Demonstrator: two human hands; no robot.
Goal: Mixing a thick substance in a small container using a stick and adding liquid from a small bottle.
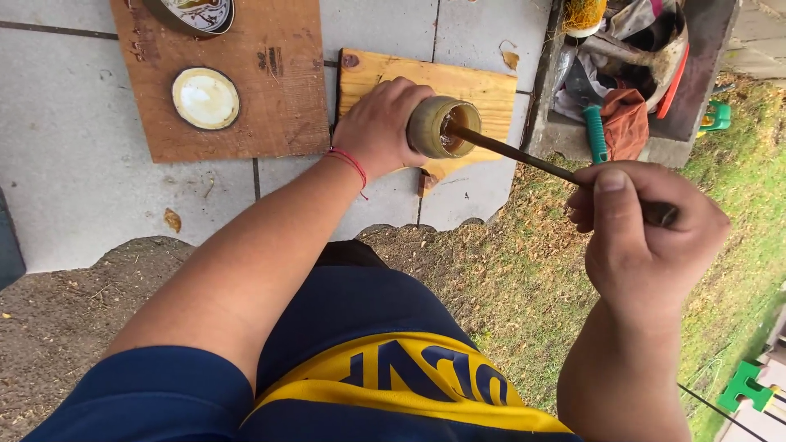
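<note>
My left hand (378, 124) grips a small round jar (442, 127), tilted with its open mouth turned toward me and brown paste inside. My right hand (647, 237) holds the near end of a thin dark stick (524, 160). The stick's far tip sits inside the jar's mouth. The jar hangs just above a light wooden board (483, 86) lying on grey paving. A red string circles my left wrist.
A darker brown board (270, 98) lies to the left with a round cream-coloured lid (205, 98) on it and a tin at its top edge. A concrete trough (630, 74) at upper right holds tools, a green handle and cloth. Grass and bare soil lie below.
</note>
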